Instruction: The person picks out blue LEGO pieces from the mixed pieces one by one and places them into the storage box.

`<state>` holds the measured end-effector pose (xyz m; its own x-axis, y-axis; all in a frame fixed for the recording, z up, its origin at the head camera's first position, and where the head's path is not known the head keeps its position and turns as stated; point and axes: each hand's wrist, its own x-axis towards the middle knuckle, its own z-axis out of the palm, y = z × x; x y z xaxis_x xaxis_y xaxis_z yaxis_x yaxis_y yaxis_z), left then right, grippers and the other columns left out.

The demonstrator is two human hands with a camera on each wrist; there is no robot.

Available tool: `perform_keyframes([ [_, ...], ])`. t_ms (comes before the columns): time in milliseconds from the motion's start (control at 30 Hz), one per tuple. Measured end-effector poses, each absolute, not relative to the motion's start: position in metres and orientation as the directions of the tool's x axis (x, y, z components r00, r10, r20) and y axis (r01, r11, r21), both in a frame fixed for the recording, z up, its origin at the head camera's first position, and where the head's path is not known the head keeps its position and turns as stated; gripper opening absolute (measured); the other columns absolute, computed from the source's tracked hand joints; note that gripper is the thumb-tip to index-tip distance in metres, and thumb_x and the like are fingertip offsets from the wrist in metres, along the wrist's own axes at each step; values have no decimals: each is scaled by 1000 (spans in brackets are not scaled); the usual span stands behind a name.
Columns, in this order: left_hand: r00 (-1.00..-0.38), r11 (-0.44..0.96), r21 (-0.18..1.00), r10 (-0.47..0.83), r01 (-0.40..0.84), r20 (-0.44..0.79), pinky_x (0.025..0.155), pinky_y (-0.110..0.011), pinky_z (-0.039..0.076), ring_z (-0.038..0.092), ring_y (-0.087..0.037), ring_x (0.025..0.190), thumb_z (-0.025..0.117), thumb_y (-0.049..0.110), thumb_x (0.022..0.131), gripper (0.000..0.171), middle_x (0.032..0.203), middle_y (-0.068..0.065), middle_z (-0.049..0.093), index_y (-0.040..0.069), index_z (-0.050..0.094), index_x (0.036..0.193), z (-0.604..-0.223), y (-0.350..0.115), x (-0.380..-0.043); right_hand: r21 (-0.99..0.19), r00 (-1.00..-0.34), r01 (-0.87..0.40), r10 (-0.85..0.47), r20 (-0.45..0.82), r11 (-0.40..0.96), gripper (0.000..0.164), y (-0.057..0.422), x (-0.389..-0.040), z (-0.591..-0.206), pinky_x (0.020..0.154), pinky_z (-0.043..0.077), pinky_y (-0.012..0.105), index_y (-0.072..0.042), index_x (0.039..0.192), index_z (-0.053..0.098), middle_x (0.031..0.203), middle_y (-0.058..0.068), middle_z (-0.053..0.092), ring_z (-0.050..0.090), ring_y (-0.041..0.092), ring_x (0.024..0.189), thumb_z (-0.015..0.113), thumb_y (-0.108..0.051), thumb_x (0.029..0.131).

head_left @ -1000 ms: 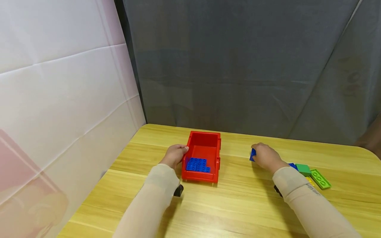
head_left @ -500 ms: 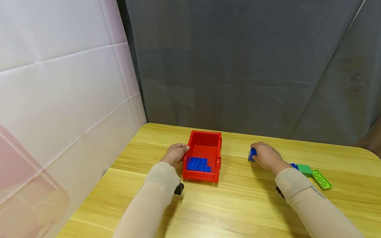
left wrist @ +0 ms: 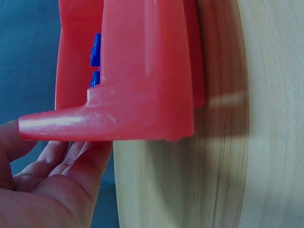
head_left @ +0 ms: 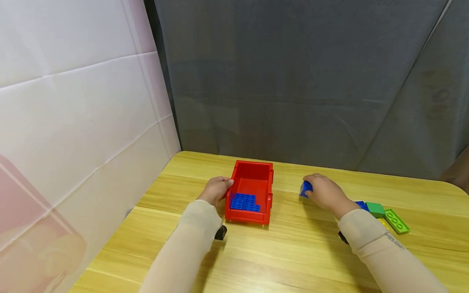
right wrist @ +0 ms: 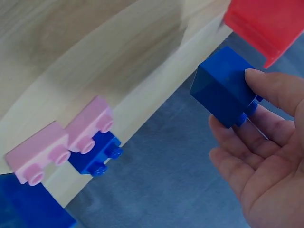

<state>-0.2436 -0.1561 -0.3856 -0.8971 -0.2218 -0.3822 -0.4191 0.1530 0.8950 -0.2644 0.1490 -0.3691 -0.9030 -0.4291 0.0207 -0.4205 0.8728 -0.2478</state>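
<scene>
Blue block (right wrist: pixel 222 78) shifted left toward red bin (head_left: pixel 253 186) | boxy, smooth-faced, studded | right hand (head_left: pixel 327 194) pinches block | left hand (head_left: pixel 214 190) pinches bin

Nothing legible in the 3 views. Right sleeve (head_left: pixel 393 262) bears 1 short line of dark lettering (head_left: pixel 395 241), head view; too small and blurred to read. Grey curtain (head_left: pixel 293 81) has faint marks (head_left: pixel 440 96) toward right side; can't tell if text.
</scene>
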Motion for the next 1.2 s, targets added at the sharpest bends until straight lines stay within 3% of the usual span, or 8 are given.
perform_keyframes([
  [1200,-900,148,900,-225,-411,-374,103,-43,43,53,-33,117,50,17,101,33,127,-20,57,-1,56,127,-386,-156,-242,-231,-869,-489,-492,48,841,47,126,-229,-341,94,48,52,2,130,56,126,20,59,57,37,115,71,-15,88],
])
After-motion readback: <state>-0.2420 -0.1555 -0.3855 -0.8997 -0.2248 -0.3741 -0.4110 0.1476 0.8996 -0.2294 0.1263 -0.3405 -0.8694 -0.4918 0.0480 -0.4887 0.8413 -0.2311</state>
